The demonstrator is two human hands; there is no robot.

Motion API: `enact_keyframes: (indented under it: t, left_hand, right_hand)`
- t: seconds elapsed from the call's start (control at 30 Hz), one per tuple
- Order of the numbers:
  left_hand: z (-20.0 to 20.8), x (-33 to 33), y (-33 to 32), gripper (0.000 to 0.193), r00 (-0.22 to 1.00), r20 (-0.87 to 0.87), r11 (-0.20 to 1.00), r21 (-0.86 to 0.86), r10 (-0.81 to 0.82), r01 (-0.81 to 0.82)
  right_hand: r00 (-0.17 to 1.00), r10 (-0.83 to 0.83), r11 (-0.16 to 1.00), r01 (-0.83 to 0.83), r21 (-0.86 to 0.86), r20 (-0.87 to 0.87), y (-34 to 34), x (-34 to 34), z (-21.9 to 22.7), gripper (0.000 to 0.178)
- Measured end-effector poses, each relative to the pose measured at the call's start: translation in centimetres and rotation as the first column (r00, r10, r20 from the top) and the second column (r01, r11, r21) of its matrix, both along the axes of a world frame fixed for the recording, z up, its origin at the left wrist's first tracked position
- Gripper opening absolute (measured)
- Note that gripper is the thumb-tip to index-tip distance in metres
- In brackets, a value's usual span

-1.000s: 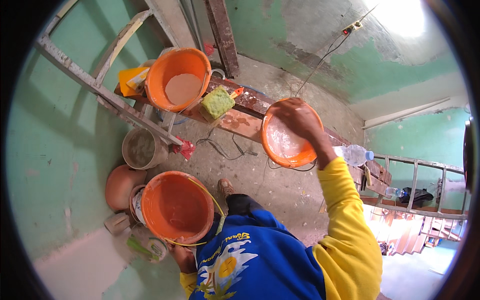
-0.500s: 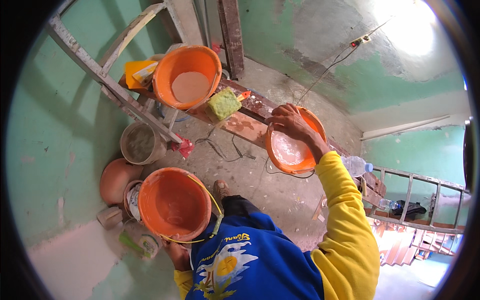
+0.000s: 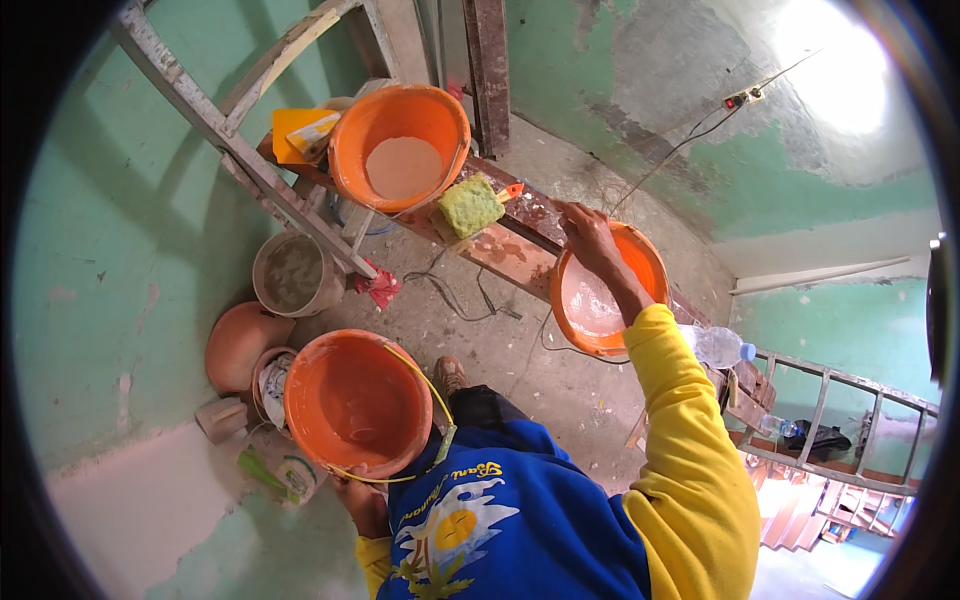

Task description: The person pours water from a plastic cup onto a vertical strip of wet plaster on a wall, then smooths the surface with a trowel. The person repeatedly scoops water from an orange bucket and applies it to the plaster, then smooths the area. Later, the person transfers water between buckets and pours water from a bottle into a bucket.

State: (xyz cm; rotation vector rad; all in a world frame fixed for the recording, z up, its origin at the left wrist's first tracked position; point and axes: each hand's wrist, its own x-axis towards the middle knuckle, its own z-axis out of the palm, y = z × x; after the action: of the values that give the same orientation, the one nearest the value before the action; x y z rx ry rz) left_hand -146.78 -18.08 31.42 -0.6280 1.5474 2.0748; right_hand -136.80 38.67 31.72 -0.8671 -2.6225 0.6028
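Observation:
My left hand (image 3: 360, 505) is closed on the lower rim of an orange bucket (image 3: 320, 400) with a yellow handle, held beside my body; the bucket has wet pinkish residue inside. My right hand (image 3: 592, 240) is above the left rim of a smaller orange bucket (image 3: 655, 270) holding pale, wet mixture. Its fingers stretch leftward with nothing visible in them. Nearest to their tips, on the plank (image 3: 505, 252), are a green sponge (image 3: 470, 207) and an orange tool handle (image 3: 511, 191). A larger orange bucket (image 3: 450, 115) with pinkish mixture stands farther left on the plank.
A ladder (image 3: 215, 130) leans at the left beside a yellow plastic piece (image 3: 290, 135). Below stands a grey bucket (image 3: 335, 280) of murky liquid. Cables (image 3: 470, 312) cross the floor. At the right are a clear bottle (image 3: 715, 345) and another ladder (image 3: 820, 400).
My right hand has shifted from the smaller bucket's rim up and left, its fingers extending past the rim. My left hand keeps its hold on the bucket. The view has turned slightly.

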Motion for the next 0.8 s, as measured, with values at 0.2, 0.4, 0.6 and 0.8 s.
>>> enact_keyframes:
  t: [0.2, 0.4, 0.6, 0.8]
  left_hand:
    - [0.7, 0.1, -0.2, 0.022, 0.999, 0.020, 0.999, -0.035, -0.039, 0.040]
    - [-0.8, -0.4, -1.5, 0.024, 0.996, 0.014, 0.995, -0.033, -0.090, 0.090]
    - [-1.6, -0.5, -2.6, 0.038, 0.985, -0.054, 0.986, 0.024, -0.165, 0.166]
    - [-1.1, -0.7, -1.4, 0.032, 0.992, -0.059, 0.992, 0.059, -0.112, 0.115]
  right_hand:
    - [0.950, -0.267, 0.924, 0.300, 0.237, -0.162, -4.7, 5.4, 0.4, 0.012]
    - [0.922, -0.219, 0.976, 0.209, 0.066, 0.320, -4.6, 13.2, -6.8, 0.014]
    - [0.960, -0.199, 0.964, 0.229, -0.138, 0.198, -5.0, 12.2, -1.9, 0.019]
    - [0.870, -0.494, 0.816, 0.465, 0.343, -0.004, -7.7, 17.8, 1.9, 0.030]
